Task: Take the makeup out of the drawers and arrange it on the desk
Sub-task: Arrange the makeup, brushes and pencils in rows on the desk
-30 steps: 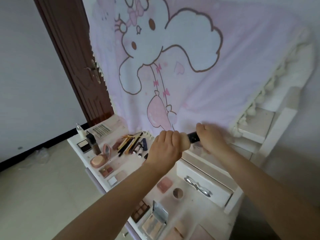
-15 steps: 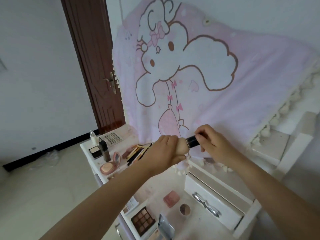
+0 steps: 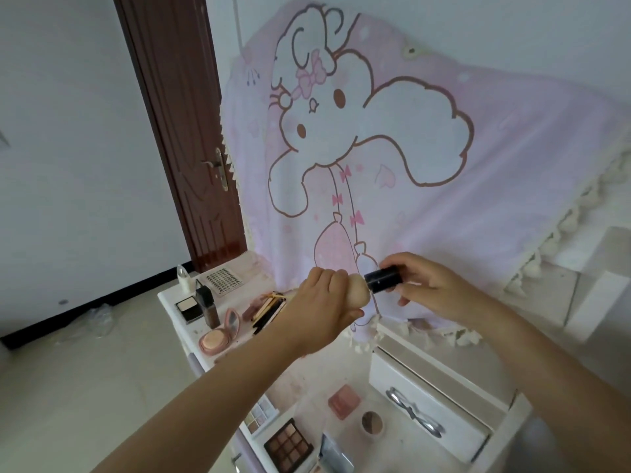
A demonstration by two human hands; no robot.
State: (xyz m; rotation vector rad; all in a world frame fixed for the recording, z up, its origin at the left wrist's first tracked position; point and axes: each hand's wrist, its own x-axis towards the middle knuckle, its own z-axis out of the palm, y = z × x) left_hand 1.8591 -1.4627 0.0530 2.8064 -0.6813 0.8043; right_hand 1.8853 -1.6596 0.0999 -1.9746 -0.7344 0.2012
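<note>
Both hands hold one beige bottle [image 3: 357, 295] with a black cap [image 3: 382, 282] in the air above the white desk [image 3: 307, 373]. My left hand [image 3: 324, 308] grips the beige body. My right hand [image 3: 426, 285] pinches the black cap with fingers and thumb. On the desk lie a pink open compact [image 3: 218, 336], a bundle of pencils and brushes [image 3: 268, 310], a pink blush [image 3: 344, 401], a round pot [image 3: 372, 423] and a brown eyeshadow palette [image 3: 288, 445]. A small drawer [image 3: 426, 414] on the desk stands pulled out.
A pink cartoon cloth [image 3: 426, 186] hangs behind the desk. A brown door [image 3: 184, 131] stands to the left. A dark foundation bottle [image 3: 209, 307], a black compact [image 3: 188, 307], a white bottle [image 3: 183, 279] and a sticker sheet [image 3: 222, 281] sit at the desk's far corner.
My view has tilted up and the hands with the bottle sit higher over the desk. My right hand has shifted along the cap, so more of the black cap shows.
</note>
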